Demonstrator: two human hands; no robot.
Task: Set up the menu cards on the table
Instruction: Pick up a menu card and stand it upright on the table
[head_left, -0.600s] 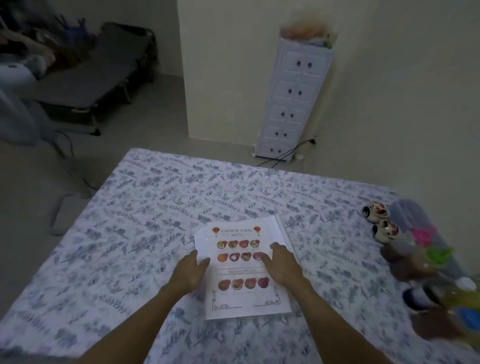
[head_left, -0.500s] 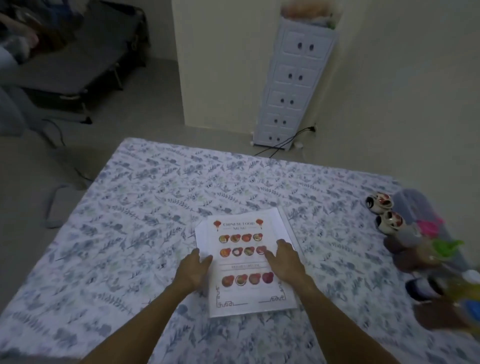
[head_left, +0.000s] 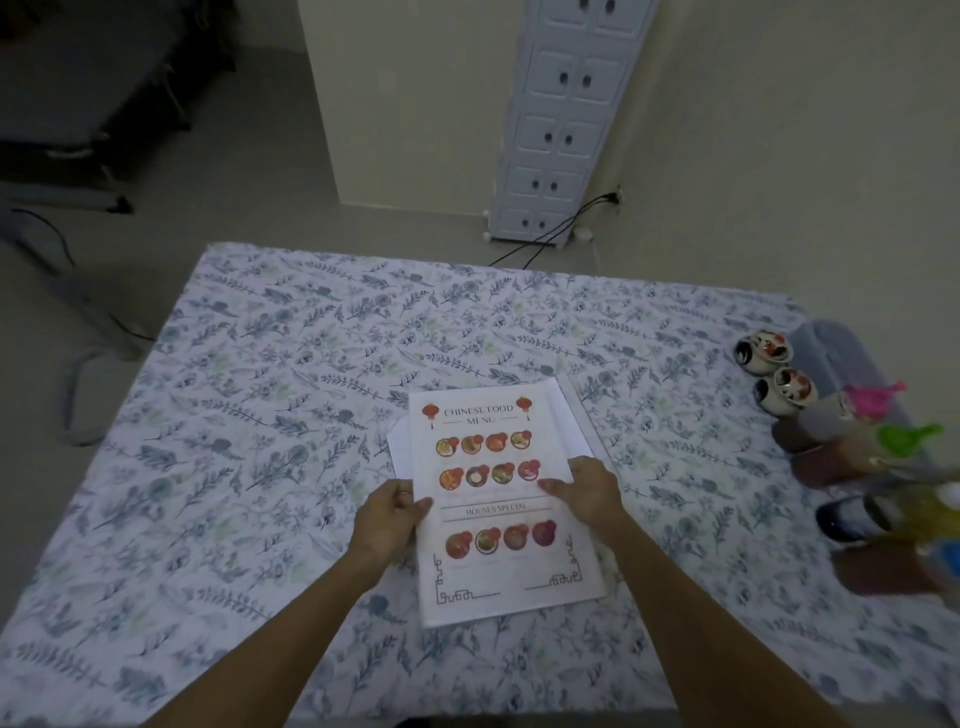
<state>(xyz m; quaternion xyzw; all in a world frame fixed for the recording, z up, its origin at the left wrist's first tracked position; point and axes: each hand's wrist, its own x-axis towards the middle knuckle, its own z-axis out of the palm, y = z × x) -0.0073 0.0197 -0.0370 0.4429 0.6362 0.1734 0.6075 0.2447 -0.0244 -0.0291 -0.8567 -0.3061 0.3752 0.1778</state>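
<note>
A stack of white menu cards (head_left: 498, 577) lies on the table (head_left: 260, 415), which has a blue leaf-patterned cloth. The top card reads "Chinese Food Menu" and shows round dish pictures. Edges of other sheets stick out at its upper left and upper right. My left hand (head_left: 389, 517) pinches the top card's left edge, thumb on top. My right hand (head_left: 584, 493) rests on the card's right side, fingers pressing down near the middle row of pictures.
Two small painted bowls (head_left: 774, 374) and several bottles and jars with coloured lids (head_left: 872, 452) crowd the table's right edge. A tall white drawer cabinet (head_left: 561, 130) with cables at its foot stands against the wall beyond the table. A dark cot (head_left: 78, 104) stands at far left.
The view has tilted down and come closer. My left hand has gone from lying beside the card to pinching its left edge. My right hand stays on the card.
</note>
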